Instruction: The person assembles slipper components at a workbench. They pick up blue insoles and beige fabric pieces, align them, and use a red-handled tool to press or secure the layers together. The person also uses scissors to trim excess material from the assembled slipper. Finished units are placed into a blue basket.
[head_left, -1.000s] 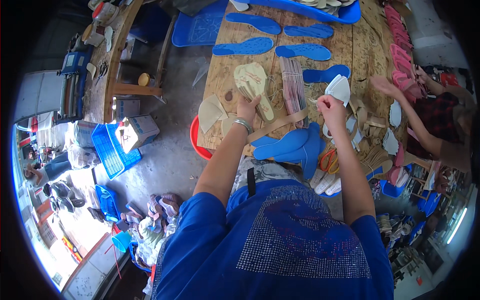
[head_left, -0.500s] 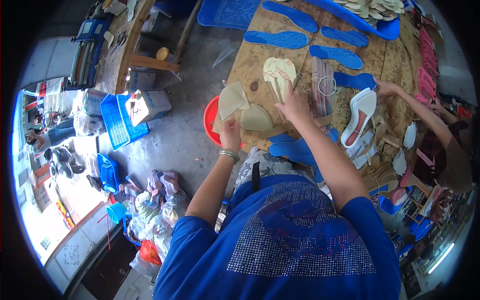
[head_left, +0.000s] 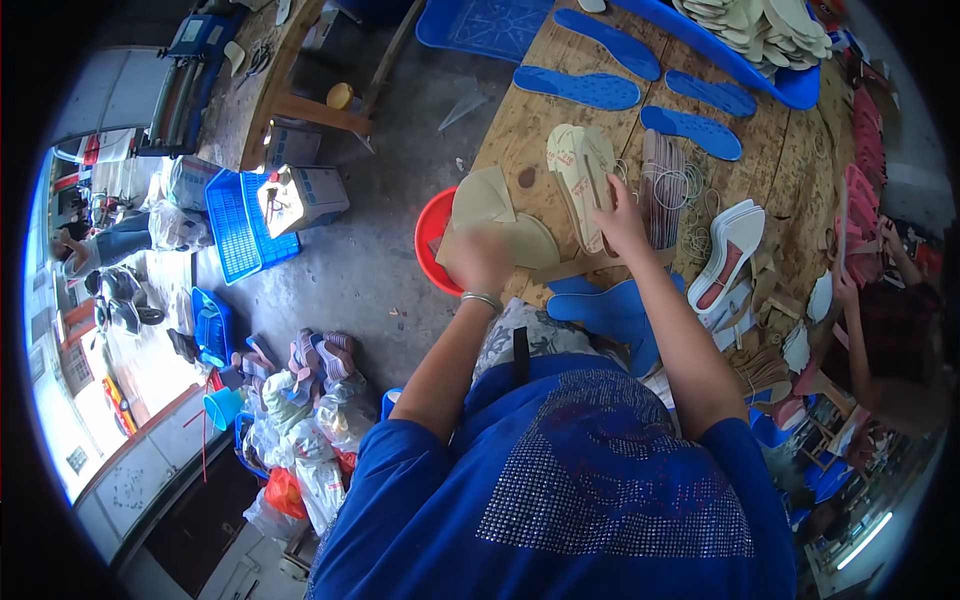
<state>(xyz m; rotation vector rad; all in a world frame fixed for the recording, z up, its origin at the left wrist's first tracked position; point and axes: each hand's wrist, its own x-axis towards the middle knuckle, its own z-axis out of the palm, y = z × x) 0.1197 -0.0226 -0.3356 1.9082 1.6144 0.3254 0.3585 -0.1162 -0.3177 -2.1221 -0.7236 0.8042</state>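
Cream-coloured insoles (head_left: pixel 578 172) with reddish marks lie stacked on the wooden table ahead of me. My right hand (head_left: pixel 626 222) is at their right edge, fingers and thumb closed on an insole. Blurred by motion, my left hand (head_left: pixel 480 260) is over flat beige curved pieces (head_left: pixel 482 198) at the table's near left edge; its fingers cannot be made out. A tied bundle of brownish strips (head_left: pixel 664 185) stands right of my right hand. Blue insole-shaped sheets (head_left: pixel 600 305) lie just in front of my body, between my forearms.
Several blue insoles (head_left: pixel 580 88) lie farther up the table, below a blue tray (head_left: pixel 775 85) heaped with cream pieces. White soles (head_left: pixel 728 255) lie at right. A red basin (head_left: pixel 432 240) stands beside the table's left edge. Another person's arm (head_left: pixel 855 335) is at far right, near pink straps (head_left: pixel 862 215).
The other person's hand has drawn back to the right, and the blue insole it was touching is gone from its place. My right hand has closed at the cream insoles' edge. The view has shifted slightly.
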